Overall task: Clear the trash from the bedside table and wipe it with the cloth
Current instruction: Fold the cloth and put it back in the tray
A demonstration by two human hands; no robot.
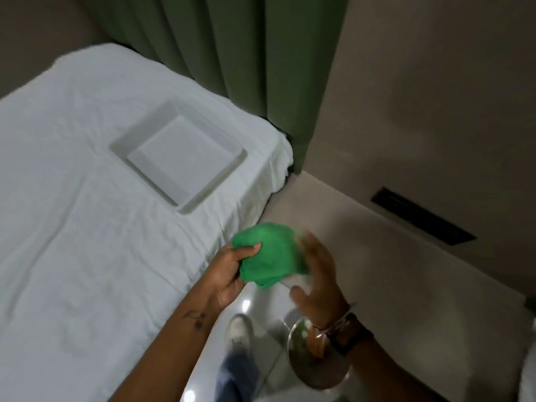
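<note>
A bunched green cloth is held in the air between both my hands, above the gap between the bed and the bedside table. My left hand grips its left side, thumb on top. My right hand is blurred, its fingers spread against the cloth's right side; whether it grips is unclear. The beige table top to the right shows no trash on the part in view. A round metal bin stands on the floor below my right wrist, with something orange inside.
A white square tray lies on the white bed at left. Green curtains hang behind. A dark slot panel sits in the wall above the table. My white shoe is on the glossy floor.
</note>
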